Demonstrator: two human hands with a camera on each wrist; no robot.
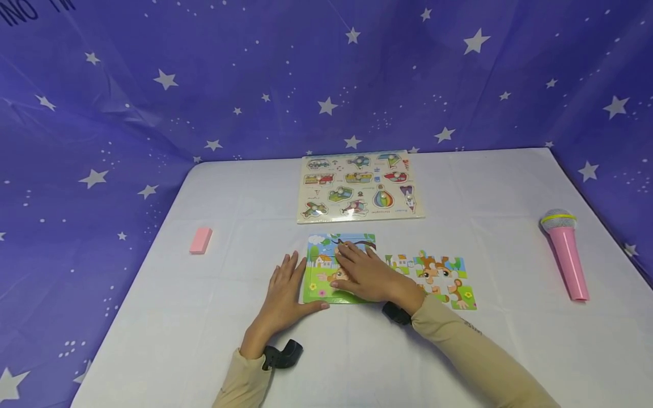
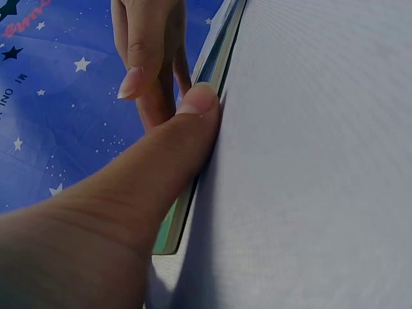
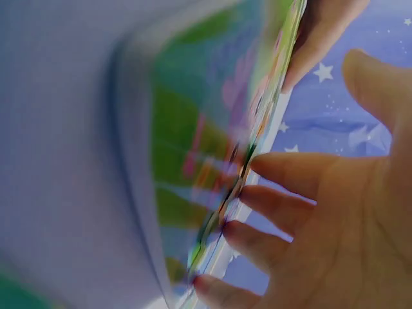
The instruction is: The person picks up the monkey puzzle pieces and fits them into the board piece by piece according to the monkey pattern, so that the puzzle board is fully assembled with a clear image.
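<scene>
A square jigsaw puzzle board (image 1: 314, 288) with a farm scene lies flat on the table. Along its left side my left hand (image 1: 280, 299) rests with straight fingers, its thumb by the near edge. In the left wrist view that thumb (image 2: 174, 145) lies against the side of the board (image 2: 168, 233). My right hand (image 1: 371, 276) is spread over the board's right half and covers part of the picture. Seen from the right wrist, its fingertips (image 3: 267, 164) touch the puzzle surface. Several monkey puzzle pieces (image 1: 463, 296) lie just right of the board, partly behind my right wrist.
A wooden peg puzzle (image 1: 369, 195) with vehicle shapes lies behind the board. A pink block (image 1: 201, 241) sits at the left, and a pink toy microphone (image 1: 568, 260) lies at the right. Purple star-print cloth (image 1: 285, 79) hangs around the white table (image 1: 204, 317).
</scene>
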